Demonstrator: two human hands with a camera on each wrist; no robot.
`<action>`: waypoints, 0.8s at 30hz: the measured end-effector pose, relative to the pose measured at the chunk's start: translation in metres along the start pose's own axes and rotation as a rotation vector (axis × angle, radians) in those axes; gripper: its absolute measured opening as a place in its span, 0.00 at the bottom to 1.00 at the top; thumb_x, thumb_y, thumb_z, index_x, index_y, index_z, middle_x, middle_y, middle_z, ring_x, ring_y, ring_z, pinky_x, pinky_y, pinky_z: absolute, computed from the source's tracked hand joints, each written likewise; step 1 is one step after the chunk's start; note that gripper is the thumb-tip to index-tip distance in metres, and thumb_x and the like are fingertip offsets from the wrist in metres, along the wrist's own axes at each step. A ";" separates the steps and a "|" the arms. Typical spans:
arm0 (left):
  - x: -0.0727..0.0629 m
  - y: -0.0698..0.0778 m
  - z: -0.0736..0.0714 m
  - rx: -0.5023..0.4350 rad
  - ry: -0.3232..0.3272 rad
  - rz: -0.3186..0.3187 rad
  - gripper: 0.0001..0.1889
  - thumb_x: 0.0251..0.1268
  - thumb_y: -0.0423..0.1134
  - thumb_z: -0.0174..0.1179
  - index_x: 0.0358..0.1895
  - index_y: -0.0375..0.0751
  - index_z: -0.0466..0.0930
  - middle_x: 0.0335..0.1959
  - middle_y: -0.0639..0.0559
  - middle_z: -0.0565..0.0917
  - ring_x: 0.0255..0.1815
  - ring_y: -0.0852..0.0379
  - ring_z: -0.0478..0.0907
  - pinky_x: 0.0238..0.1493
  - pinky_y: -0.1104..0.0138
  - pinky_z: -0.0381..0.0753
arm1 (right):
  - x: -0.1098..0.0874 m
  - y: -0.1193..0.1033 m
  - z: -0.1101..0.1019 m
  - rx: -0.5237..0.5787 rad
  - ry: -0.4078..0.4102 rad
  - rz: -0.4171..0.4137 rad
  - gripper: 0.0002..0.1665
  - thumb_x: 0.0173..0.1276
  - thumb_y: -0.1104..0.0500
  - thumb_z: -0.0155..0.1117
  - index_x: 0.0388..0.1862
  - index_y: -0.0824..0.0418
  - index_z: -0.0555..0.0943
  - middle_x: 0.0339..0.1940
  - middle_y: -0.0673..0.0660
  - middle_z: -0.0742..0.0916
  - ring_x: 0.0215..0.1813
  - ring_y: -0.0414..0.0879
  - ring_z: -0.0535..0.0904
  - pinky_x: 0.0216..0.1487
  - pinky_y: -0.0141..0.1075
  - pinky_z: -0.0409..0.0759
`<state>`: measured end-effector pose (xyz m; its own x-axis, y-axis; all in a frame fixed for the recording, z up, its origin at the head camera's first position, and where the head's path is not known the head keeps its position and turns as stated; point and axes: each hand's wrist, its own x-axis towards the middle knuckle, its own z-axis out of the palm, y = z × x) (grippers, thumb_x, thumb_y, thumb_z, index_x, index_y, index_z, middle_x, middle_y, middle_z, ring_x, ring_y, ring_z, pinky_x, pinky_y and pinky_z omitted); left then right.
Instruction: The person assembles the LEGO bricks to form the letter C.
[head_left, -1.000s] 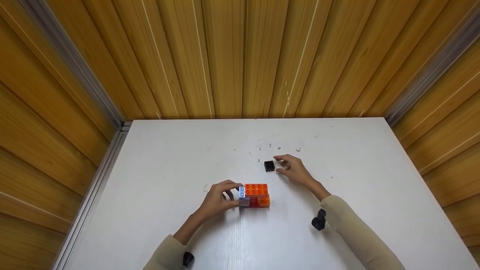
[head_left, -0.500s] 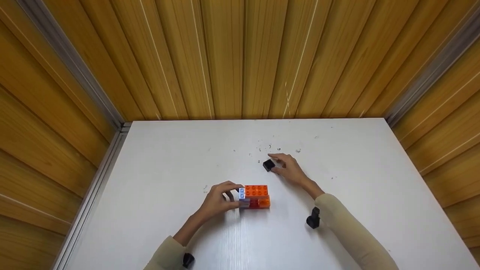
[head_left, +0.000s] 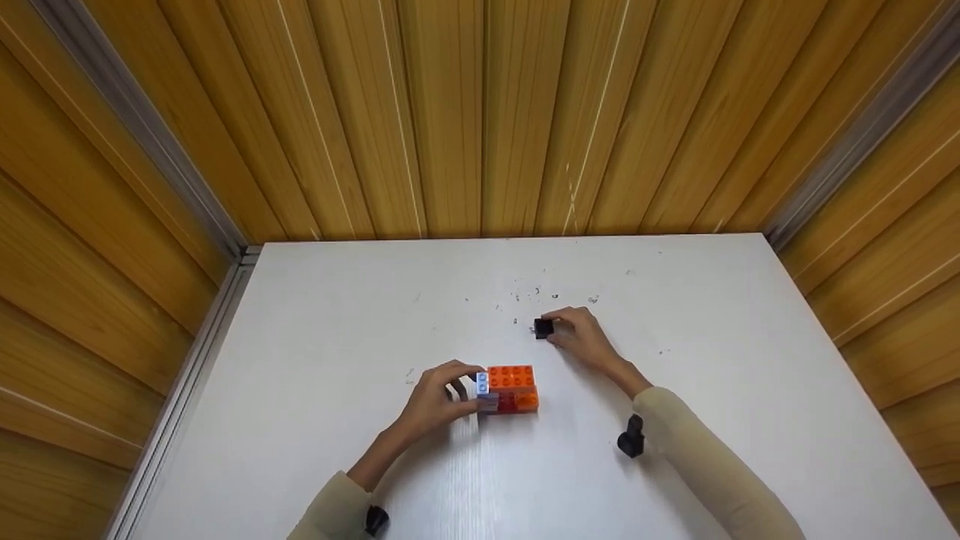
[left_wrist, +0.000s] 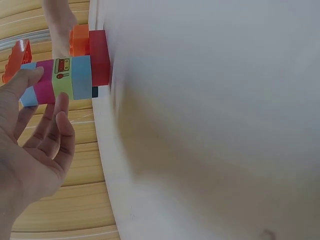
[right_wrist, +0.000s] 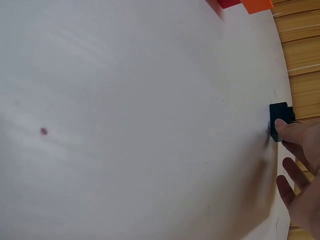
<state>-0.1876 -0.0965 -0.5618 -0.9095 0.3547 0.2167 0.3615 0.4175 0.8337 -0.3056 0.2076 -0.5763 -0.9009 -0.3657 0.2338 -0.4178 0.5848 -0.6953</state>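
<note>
My left hand (head_left: 433, 399) grips the left end of a toy brick build, with the thumb on its near side. In the left wrist view that end is a stack (left_wrist: 62, 77) of light blue, magenta and lime layers, the lime one printed with a small picture. A red brick (left_wrist: 100, 57) forms its base on the table. From the top juts an orange studded brick (head_left: 511, 376). Farther back, my right hand (head_left: 589, 339) pinches a small black brick (head_left: 543, 328) between thumb and fingers. In the right wrist view the thumb covers part of the black brick (right_wrist: 278, 111).
The white table (head_left: 337, 322) has dark scuff marks behind the black brick. Wood-patterned panels (head_left: 450, 112) rise at the back and both sides, with metal rails at the corners. A black device (head_left: 631, 436) is at the right sleeve, another (head_left: 376, 519) at the left.
My right hand has reached left to the black brick and taken hold of it. The brick has turned and shifted slightly. My left hand stays in place on the brick build.
</note>
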 end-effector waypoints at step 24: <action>0.000 0.012 -0.006 0.060 0.015 0.052 0.34 0.54 0.43 0.78 0.67 0.45 0.79 0.60 0.44 0.82 0.51 0.45 0.81 0.52 0.51 0.83 | -0.058 -0.035 -0.034 0.027 -0.009 -0.062 0.25 0.64 0.65 0.74 0.60 0.68 0.82 0.51 0.63 0.88 0.50 0.59 0.83 0.47 0.42 0.83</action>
<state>-0.1848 -0.0962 -0.5491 -0.8921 0.3645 0.2670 0.4195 0.4488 0.7891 -0.2429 0.2333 -0.5423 -0.8723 -0.4072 0.2706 -0.4692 0.5415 -0.6976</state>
